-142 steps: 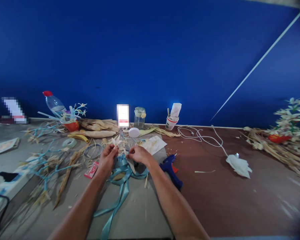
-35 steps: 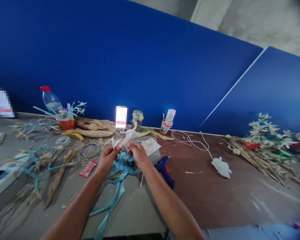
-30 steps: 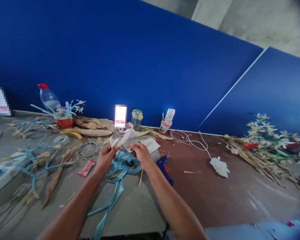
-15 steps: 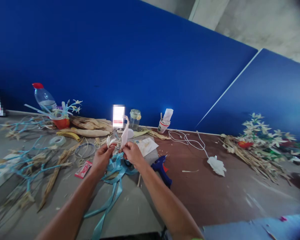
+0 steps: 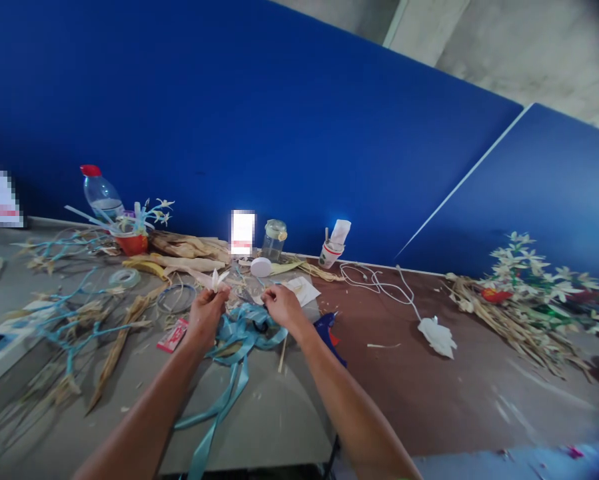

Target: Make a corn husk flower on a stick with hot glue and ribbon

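My left hand is closed in a pinch on a small white flower with pointed petals. My right hand is held apart to the right, fingers pressed together; what they hold, if anything, is too small to make out. Light blue ribbon lies in a loose heap between and below both hands, its tails hanging toward the front edge. A dark object in the heap is partly covered. Just behind my left hand a pale pinkish strip lies among dry husks. Right of my right forearm is a blue glue gun, partly hidden.
Blue-stemmed flower branches spread over the left side. A red cup, plastic bottle, glass jar and white cup stand along the blue partition. A white cable and a flower bunch lie rightward.
The pale pinkish strip has left my right hand, which has moved rightward, away from my left. My left hand keeps the white flower. The view has shifted slightly.
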Tool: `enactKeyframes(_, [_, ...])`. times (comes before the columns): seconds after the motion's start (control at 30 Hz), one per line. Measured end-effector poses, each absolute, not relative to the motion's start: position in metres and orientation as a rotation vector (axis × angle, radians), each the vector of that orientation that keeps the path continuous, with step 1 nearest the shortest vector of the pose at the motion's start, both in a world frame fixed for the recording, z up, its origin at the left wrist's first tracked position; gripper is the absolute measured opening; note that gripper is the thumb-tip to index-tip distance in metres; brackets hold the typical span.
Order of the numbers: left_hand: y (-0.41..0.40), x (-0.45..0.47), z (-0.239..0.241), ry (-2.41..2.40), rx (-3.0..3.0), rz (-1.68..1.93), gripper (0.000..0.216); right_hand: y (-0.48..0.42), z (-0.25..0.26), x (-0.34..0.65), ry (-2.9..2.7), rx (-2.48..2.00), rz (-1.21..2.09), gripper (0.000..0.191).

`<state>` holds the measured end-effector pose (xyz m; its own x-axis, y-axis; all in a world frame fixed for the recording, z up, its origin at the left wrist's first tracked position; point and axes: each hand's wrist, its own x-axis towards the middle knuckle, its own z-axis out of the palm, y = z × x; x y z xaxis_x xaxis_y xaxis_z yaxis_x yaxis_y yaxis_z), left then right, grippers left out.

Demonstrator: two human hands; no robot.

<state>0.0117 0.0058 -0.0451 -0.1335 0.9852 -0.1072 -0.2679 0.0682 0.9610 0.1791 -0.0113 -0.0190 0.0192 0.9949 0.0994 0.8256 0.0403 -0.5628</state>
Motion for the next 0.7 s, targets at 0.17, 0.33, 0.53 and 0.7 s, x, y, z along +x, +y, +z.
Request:
enactKeyframes(0.17, [0.005,0.014,-0.041,1.075,0.852,1.422,0.028,-0.025,-0.029,0.185,-2.154,-2.043,0.298,0.023])
enactKeyframes(0.33, [0.005,0.014,-0.041,1.068,0.838,1.447,0.028,-0.03,-0.032,0.177,-2.277,-2.092,0.116,0.038])
enactKeyframes(0.53, [0.008,0.013,-0.047,1.076,0.843,1.452,0.028,-0.024,-0.031,0.171,-2.353,-2.073,0.108,0.033])
enactKeyframes(0.7, [0.007,0.013,-0.045,1.058,0.816,1.447,0.028,-0.027,-0.027,0.173,-2.359,-2.087,0.159,0.025])
